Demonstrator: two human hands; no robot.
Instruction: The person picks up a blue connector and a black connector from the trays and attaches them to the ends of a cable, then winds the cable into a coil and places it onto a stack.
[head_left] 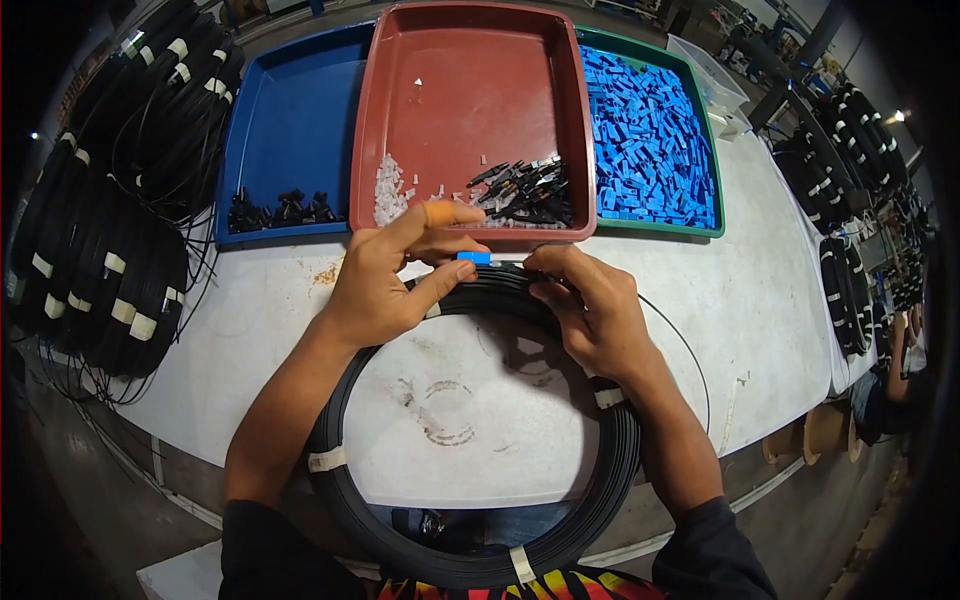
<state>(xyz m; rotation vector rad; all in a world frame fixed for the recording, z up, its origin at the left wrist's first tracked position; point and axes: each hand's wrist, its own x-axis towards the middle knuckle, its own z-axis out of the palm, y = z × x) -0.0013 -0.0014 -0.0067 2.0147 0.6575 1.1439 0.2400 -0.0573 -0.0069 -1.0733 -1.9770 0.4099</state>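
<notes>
My left hand [380, 285] pinches a small blue connector housing [473, 258] between thumb and fingers, with its taped index finger stretched out above. Close on the right, my right hand [600, 310] is closed on the end of a thin black cable [512, 266], whose pale tip points at the housing. Below both hands lies a large coil of black cable [335, 420], bound with pale tape strips. It rests on the white table and reaches over the near edge towards my body.
Beyond my hands stand a blue tray [290, 110] with black parts, a red tray [470, 80] with small white pieces and black connectors, and a green tray [716, 190] full of blue housings. Cable coils [100, 270] are stacked at left; more hang at right, near another person's arm [897, 345].
</notes>
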